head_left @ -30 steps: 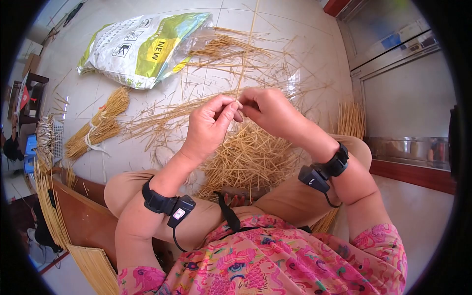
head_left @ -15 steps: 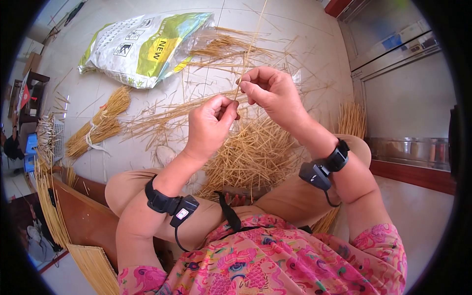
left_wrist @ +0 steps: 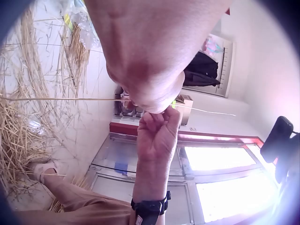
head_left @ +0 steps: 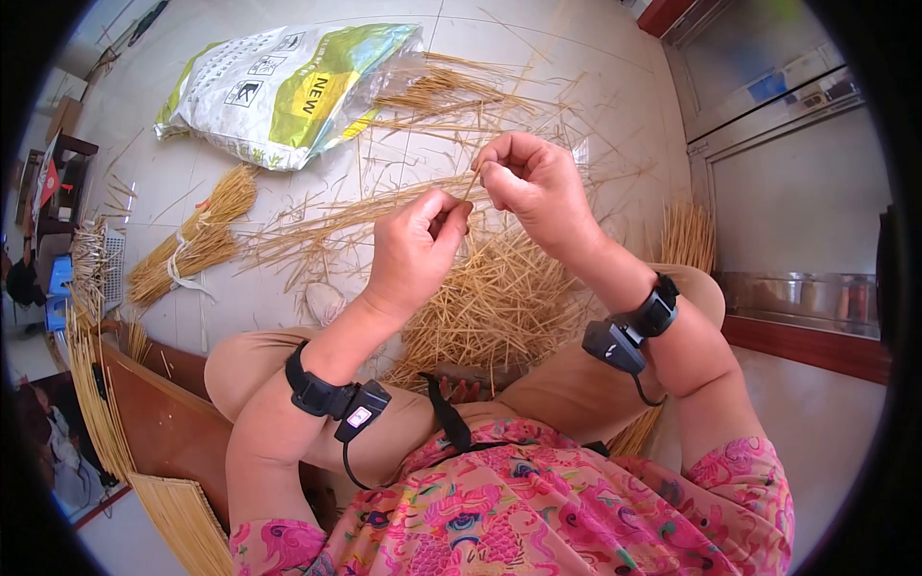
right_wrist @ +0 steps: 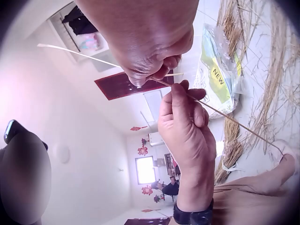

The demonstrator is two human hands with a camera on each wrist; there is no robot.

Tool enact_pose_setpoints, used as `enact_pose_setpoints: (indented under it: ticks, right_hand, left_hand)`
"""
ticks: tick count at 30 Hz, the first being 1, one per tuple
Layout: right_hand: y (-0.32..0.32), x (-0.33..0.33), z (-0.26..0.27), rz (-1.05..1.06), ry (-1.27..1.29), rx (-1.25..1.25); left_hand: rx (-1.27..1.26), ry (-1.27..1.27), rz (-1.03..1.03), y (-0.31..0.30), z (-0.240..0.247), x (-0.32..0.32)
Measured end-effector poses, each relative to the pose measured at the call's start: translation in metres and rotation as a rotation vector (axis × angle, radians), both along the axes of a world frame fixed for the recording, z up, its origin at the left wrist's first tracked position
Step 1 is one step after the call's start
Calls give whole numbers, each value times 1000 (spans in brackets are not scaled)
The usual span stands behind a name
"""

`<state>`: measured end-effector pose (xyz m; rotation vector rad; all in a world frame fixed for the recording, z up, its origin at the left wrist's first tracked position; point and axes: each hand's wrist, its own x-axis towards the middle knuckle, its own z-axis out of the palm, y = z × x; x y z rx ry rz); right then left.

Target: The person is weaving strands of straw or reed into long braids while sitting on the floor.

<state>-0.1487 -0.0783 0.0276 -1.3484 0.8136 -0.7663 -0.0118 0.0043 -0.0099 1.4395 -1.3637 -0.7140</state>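
Note:
A long thin straw stalk (right_wrist: pixel 239 123) runs between both hands. In the head view the left hand (head_left: pixel 413 245) pinches it between thumb and curled fingers. Slightly higher and to the right, the right hand (head_left: pixel 543 197) pinches the same stalk, with a small gap between the hands. The left wrist view shows the stalk (left_wrist: pixel 70 99) stretching away below the left hand (left_wrist: pixel 145 56), whose fingertips are partly hidden. Past the right hand (right_wrist: pixel 145 42), a pale end of the stalk sticks out in the right wrist view. Beneath the hands lies a pile of cut straw (head_left: pixel 490 307).
A printed plastic bag (head_left: pixel 279 96) with straw at its mouth lies at the upper left. Below it is a tied straw bundle (head_left: pixel 182 250). Loose stalks are scattered across the tiled floor (head_left: pixel 461 29). More straw (head_left: pixel 687 235) stands by the metal-framed doors at right.
The right hand has moved up and away from the left hand, where the two were together, then slightly right. The left hand has barely moved and still pinches the stalk.

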Motion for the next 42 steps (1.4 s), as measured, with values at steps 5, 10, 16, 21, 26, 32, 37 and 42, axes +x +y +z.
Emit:
enact_pose_setpoints:
  ticks: [5,10,16,21,26,32,37,42]
  right_hand:
    - [-1,-2,-3,42,-97,152]
    - [4,0,1,45,-150,396]
    - [2,-1,-8,61,-126,318]
    - [6,-3,-5,114,-40,210]
    - [-6,-11,7,179,239,118]
    - [-11,-17,7,246,601,-190]
    - [-1,-8,2,95,181,-83]
    - [1,-8,5,88,274,-104]
  left_hand:
    - [40,127,-72,0,7,-1]
    - [121,373,-126,-1,3,1]
    - [141,503,-97,-3,2,3]
    - [151,575,-77,-5,-1,8]
    - [186,688,-32,-8,0,14]
    - [204,665,-112,-6,0,12]
    - [275,570,-196,-2,8,5]
    - [246,438,-153,-2,5,4]
